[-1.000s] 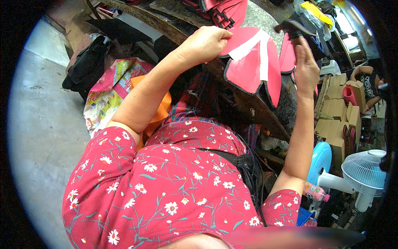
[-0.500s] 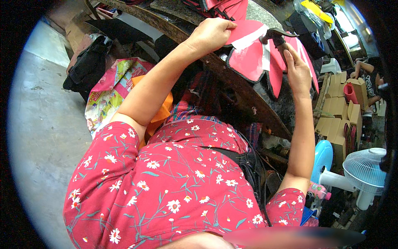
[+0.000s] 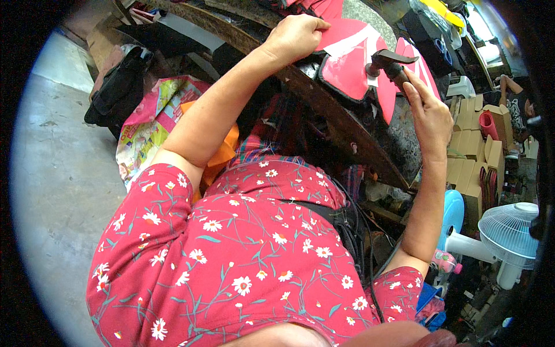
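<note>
My right hand point(image 3: 430, 118) is closed round the handle of a dark-headed hammer point(image 3: 388, 62). The hammer's head hangs over red cut pieces point(image 3: 346, 74) with dark edges and white strips, which lie on the dark work table point(image 3: 358, 130). At the far left end of the same pieces, my left hand point(image 3: 296, 39) has its fingers bent together on the red edge. Whether the hammer's face touches a piece I cannot tell.
More red pieces point(image 3: 312, 8) are stacked beyond my left hand. On the right are open cardboard boxes point(image 3: 465, 141) and a white-and-blue fan point(image 3: 509, 234). A black bag point(image 3: 118, 87) and a colourful printed bag point(image 3: 153, 124) are on the left. Another person point(image 3: 516, 101) is at the far right.
My right hand and the hammer have moved slightly down and to the right. The left hand stays on the red piece's edge, a little higher in the picture.
</note>
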### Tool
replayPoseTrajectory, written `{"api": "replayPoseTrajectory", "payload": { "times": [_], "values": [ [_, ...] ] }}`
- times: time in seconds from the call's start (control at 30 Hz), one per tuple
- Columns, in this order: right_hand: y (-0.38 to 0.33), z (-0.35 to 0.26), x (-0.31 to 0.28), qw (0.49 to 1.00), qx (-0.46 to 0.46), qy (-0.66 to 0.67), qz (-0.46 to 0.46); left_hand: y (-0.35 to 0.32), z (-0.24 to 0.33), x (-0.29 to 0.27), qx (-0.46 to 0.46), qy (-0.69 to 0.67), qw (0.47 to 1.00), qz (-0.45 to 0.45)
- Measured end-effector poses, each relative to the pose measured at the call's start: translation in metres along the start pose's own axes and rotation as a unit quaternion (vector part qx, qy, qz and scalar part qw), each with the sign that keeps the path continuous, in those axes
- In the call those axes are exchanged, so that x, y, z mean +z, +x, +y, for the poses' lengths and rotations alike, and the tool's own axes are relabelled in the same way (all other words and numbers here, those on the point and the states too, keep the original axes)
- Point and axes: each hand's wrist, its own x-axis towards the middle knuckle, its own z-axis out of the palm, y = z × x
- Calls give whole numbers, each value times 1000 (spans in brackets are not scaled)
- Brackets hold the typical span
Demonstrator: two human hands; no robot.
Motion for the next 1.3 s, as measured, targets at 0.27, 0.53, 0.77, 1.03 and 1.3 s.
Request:
{"api": "replayPoseTrajectory", "payload": {
  "times": [0.27,0.53,0.77,1.03,1.3],
  "values": [
    [-12,-9,5,978,113,170,-35,8,-5,16,-7,-4,999,32],
    [-18,18,5,948,90,291,96,4,0,14,-13,26,999,34],
    [-23,14,-10,996,66,58,2,8,-4,19,-14,17,999,35],
    [6,-7,17,991,85,106,-14,7,-8,12,-4,3,1000,5],
    [7,7,10,960,46,253,110,4,-2,6,4,17,1000,16]
  ]
}}
